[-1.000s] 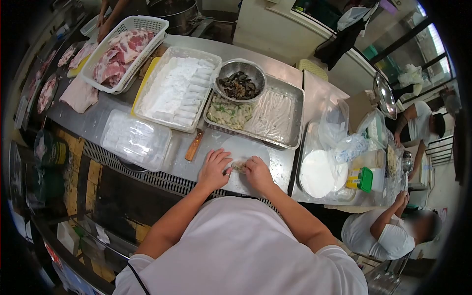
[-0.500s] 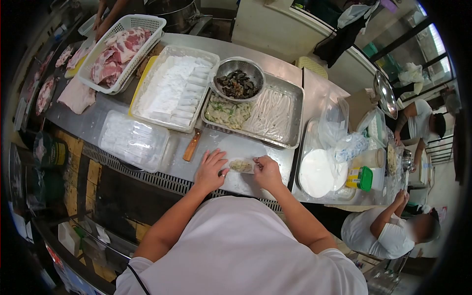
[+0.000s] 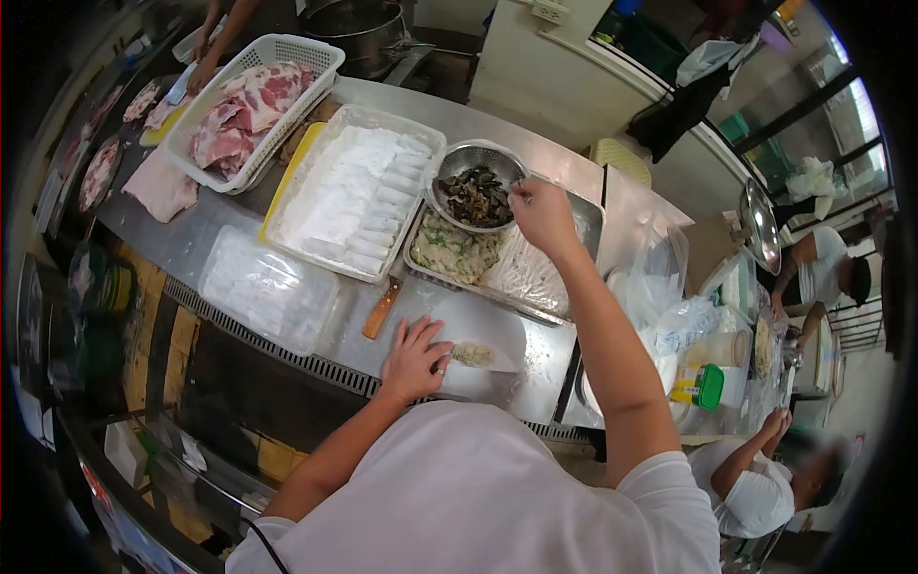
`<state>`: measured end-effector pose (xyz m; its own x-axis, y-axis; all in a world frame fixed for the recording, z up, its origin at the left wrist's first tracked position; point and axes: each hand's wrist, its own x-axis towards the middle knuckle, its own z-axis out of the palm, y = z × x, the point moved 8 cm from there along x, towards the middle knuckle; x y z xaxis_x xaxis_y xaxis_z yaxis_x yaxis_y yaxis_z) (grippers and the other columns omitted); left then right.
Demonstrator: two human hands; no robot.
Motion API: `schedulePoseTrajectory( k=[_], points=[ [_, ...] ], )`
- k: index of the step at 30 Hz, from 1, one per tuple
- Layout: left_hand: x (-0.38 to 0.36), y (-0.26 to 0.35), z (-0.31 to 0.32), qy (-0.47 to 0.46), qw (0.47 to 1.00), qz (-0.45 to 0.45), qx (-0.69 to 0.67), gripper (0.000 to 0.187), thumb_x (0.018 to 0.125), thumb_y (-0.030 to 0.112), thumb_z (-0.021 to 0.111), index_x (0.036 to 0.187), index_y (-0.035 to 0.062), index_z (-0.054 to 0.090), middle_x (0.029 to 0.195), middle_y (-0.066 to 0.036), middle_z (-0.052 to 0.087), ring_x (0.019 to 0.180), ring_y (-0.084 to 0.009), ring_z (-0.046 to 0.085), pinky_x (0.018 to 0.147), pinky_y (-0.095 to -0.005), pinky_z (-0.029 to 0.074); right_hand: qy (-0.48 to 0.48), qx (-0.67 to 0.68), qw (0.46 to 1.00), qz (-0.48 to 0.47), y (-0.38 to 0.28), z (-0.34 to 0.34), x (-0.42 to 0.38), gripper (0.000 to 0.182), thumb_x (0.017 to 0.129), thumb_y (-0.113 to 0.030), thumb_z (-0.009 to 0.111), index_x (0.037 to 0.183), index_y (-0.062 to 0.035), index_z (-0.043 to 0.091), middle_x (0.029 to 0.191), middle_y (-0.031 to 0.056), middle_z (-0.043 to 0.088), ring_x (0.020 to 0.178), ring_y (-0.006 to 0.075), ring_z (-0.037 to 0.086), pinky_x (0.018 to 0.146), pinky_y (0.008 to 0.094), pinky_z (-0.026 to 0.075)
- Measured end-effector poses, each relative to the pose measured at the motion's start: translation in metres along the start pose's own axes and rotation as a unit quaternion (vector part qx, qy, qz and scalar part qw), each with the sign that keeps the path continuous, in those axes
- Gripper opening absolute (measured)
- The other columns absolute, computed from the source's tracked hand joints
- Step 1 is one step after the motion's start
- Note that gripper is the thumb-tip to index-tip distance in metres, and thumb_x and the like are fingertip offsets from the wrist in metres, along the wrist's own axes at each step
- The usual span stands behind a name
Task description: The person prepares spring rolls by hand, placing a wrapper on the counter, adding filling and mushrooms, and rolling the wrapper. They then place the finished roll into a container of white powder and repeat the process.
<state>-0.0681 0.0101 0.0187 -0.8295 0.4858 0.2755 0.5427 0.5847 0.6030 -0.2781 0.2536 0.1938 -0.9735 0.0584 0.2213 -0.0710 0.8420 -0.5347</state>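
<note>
A thin white wrapper (image 3: pixel 499 346) lies on the steel table, with a small mound of pale green-flecked filling (image 3: pixel 470 355) on it. Just left of the filling, my left hand (image 3: pixel 417 360) rests with its fingers spread. My right hand (image 3: pixel 537 209) is at the right rim of a metal bowl (image 3: pixel 478 151) of dark pieces, its fingers pinched; what they hold, if anything, is too small to tell. Under the bowl is a metal tray (image 3: pixel 591 225) with green-flecked filling and white strips. A wooden-handled knife (image 3: pixel 382 308) lies beyond my left hand.
A plastic tub (image 3: pixel 432 143) of white powder and rolls stands left of the bowl, near a lidded clear box (image 3: pixel 268 289). Raw meat (image 3: pixel 251 117) fills a white basket, with a co-worker's hands (image 3: pixel 203 59) behind. Co-workers (image 3: pixel 755 488) and a green-lidded container (image 3: pixel 705 386) are on the right.
My right hand has left the wrapper's right edge and moved up and forward to the metal bowl. My left hand stays beside the filling. The whole view has shifted slightly.
</note>
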Motion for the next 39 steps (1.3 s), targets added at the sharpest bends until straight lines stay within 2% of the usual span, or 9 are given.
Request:
schedulePoseTrajectory(
  k=[3,9,15,20,22,27,30,33,39],
  points=[
    [0.0,0.0,0.0,0.007,1.0,0.0,-0.001,0.026,0.088,0.018,0.078,0.113,0.0157,0.082,0.15,-0.013,0.065,0.148,-0.0395,0.053,0.126,-0.0695,0.031,-0.109,-0.175,0.978,0.036,0.002,0.038,0.038,0.022,0.096,-0.015,0.068,0.107,-0.0008,0.081,0.109,0.0261,0.08,0.103,0.0412,0.079,0.09,0.0484,0.064],
    [0.0,-0.002,-0.002,0.015,1.0,-0.005,-0.015,0.022,0.088,0.017,0.075,0.11,0.0169,0.08,0.15,-0.012,0.065,0.148,-0.0387,0.054,0.127,-0.0689,0.031,-0.208,-0.312,0.927,0.008,0.021,0.101,0.059,0.024,0.094,-0.012,0.068,0.114,-0.0059,0.081,0.116,0.0211,0.081,0.111,0.0384,0.079,0.096,0.0483,0.064],
    [0.002,-0.003,-0.003,0.009,1.0,-0.008,-0.011,0.021,0.09,0.019,0.076,0.109,0.0151,0.08,0.149,-0.011,0.065,0.149,-0.0384,0.053,0.128,-0.0671,0.03,-0.157,-0.26,0.952,0.035,0.009,0.069,0.058,0.023,0.092,-0.015,0.073,0.111,-0.0048,0.08,0.112,0.0209,0.082,0.105,0.04,0.079,0.091,0.0495,0.063],
    [-0.001,-0.002,0.0,0.017,1.0,-0.001,-0.019,0.022,0.091,0.021,0.075,0.111,0.0141,0.081,0.147,-0.012,0.067,0.148,-0.0381,0.053,0.128,-0.0664,0.03,-0.195,0.005,0.981,-0.017,-0.021,0.025,-0.054,0.041,0.084,-0.02,0.082,0.122,-0.0061,0.078,0.104,0.0219,0.08,0.097,0.0437,0.076,0.086,0.0519,0.06],
    [0.0,-0.001,-0.001,0.017,1.0,0.001,-0.018,0.023,0.09,0.02,0.077,0.111,0.0136,0.081,0.147,-0.012,0.067,0.147,-0.0381,0.054,0.128,-0.0663,0.03,-0.253,-0.029,0.967,0.0,-0.022,0.036,-0.114,0.042,0.084,-0.017,0.083,0.123,-0.0059,0.077,0.1,0.0227,0.079,0.096,0.0438,0.076,0.087,0.0526,0.06],
    [-0.002,0.0,0.001,0.014,1.0,0.005,-0.004,0.026,0.087,0.016,0.08,0.113,0.0128,0.081,0.149,-0.012,0.067,0.147,-0.0384,0.054,0.127,-0.0671,0.031,-0.306,-0.027,0.943,-0.13,-0.018,0.091,-0.232,0.052,0.083,-0.011,0.083,0.134,-0.005,0.071,0.113,0.0166,0.078,0.111,0.0383,0.073,0.097,0.048,0.058],
    [-0.003,-0.001,0.002,0.018,1.0,0.009,-0.006,0.026,0.091,0.019,0.076,0.116,0.0131,0.081,0.149,-0.012,0.066,0.149,-0.0381,0.052,0.128,-0.0662,0.029,-0.297,-0.046,0.95,-0.09,-0.007,0.096,-0.248,0.059,0.084,-0.01,0.082,0.14,-0.003,0.067,0.121,0.0178,0.074,0.118,0.039,0.068,0.104,0.046,0.055],
    [-0.005,-0.001,0.002,0.014,1.0,0.012,-0.009,0.026,0.091,0.019,0.076,0.116,0.012,0.08,0.15,-0.012,0.066,0.149,-0.0383,0.051,0.128,-0.0664,0.028,-0.256,-0.042,0.965,-0.021,-0.006,0.087,-0.247,0.06,0.084,-0.011,0.083,0.141,-0.0017,0.066,0.119,0.0198,0.073,0.117,0.0407,0.067,0.105,0.0484,0.054],
    [-0.004,-0.001,0.002,0.011,1.0,0.012,-0.004,0.026,0.091,0.019,0.077,0.116,0.012,0.08,0.151,-0.012,0.065,0.151,-0.0377,0.05,0.129,-0.0665,0.028,-0.234,-0.093,0.967,0.034,0.007,0.097,-0.252,0.039,0.084,-0.016,0.084,0.119,-0.001,0.077,0.107,0.0185,0.073,0.109,0.0398,0.068,0.101,0.0505,0.054]
  ],
)
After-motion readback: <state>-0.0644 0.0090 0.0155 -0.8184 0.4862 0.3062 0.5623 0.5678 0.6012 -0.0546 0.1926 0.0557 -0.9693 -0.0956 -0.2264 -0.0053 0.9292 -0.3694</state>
